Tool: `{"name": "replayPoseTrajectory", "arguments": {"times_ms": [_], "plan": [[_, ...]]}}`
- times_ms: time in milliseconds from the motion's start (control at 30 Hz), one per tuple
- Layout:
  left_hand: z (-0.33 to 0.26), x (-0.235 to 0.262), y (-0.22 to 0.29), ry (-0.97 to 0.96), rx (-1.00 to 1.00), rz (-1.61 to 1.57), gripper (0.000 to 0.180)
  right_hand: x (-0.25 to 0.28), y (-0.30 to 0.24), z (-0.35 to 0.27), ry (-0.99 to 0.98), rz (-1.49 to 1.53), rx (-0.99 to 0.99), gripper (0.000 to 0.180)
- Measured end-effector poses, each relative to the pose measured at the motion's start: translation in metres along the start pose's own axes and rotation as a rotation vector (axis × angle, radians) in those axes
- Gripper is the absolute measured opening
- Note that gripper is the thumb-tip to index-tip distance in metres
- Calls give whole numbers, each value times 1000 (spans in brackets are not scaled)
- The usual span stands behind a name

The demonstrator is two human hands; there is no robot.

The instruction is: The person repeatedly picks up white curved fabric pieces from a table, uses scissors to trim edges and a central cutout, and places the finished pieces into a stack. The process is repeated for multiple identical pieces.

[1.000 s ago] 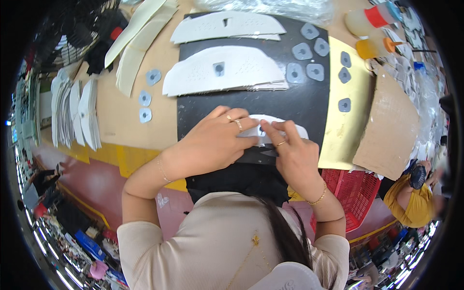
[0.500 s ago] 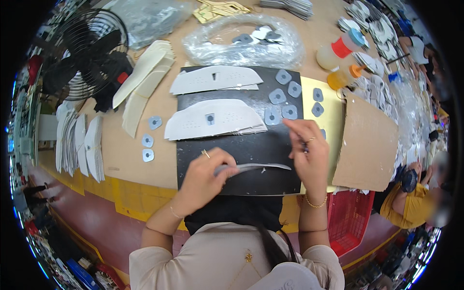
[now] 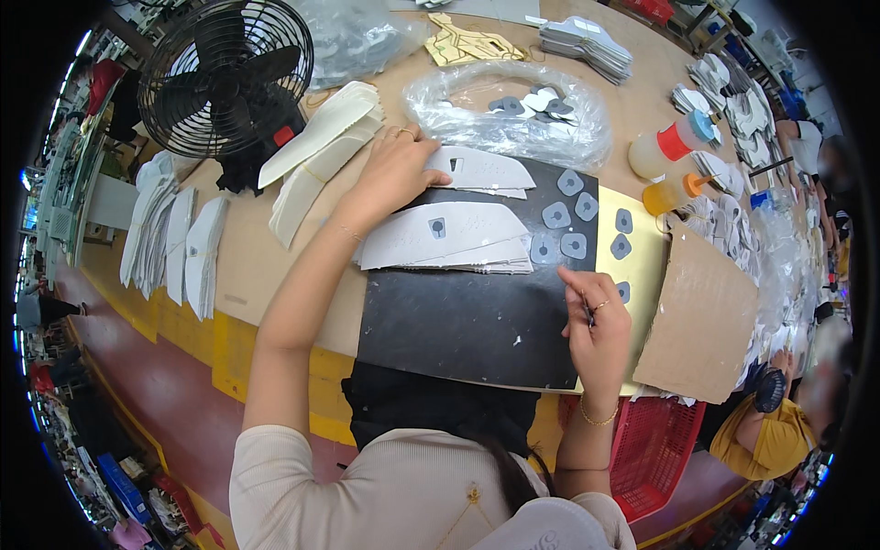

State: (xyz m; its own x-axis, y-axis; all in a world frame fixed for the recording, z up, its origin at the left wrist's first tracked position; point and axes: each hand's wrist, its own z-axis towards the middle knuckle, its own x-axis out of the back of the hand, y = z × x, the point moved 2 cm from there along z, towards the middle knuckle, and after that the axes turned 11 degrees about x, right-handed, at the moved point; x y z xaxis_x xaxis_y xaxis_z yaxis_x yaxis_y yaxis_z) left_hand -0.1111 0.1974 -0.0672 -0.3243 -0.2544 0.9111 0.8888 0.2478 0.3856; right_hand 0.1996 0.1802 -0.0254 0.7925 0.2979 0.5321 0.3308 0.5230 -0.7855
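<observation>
Crowded workbench: black table fan (image 3: 225,78) at the far left, stacks of long white cut pieces (image 3: 316,156) lying just right of it, more white stacks (image 3: 174,238) fanned along the left edge. Clear plastic bag (image 3: 509,115) of small grey and white pieces at the far centre, directly beyond the black mat (image 3: 467,325). Two glue bottles (image 3: 674,170) to the far right, a gold sheet (image 3: 642,266) poking out from under the mat, a brown cardboard piece (image 3: 706,316) overlapping it on the right. Red basket (image 3: 655,449) below the near right table edge.

On the mat's far half: two piles of white curved pieces, far pile (image 3: 481,170) and near pile (image 3: 454,240), with small grey patches (image 3: 561,231) scattered just right of them.

Left hand (image 3: 394,174) stretched far forward, palm down, fingers together and pressed flat on the left end of the far pile, forearm crossing the mat's left edge. Right hand (image 3: 596,321) at the mat's right edge, just near the grey patches, fingers curled and pinched on a thin dark tool (image 3: 588,312), too small to identify. Wrist bent, forearm rising from the near edge.
</observation>
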Motion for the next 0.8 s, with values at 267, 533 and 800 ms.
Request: {"name": "replayPoseTrajectory", "arguments": {"times_ms": [267,533,800], "plan": [[-2,-10,12,-31,46,45,33,3,10,-10,-4,-35,3,29],[25,-3,-1,-191,146,-105,33,2,10,-18,-4,-26,41,26],[22,5,9,-129,34,-18,26,12,13,-27,17,-38,-1,26]]}}
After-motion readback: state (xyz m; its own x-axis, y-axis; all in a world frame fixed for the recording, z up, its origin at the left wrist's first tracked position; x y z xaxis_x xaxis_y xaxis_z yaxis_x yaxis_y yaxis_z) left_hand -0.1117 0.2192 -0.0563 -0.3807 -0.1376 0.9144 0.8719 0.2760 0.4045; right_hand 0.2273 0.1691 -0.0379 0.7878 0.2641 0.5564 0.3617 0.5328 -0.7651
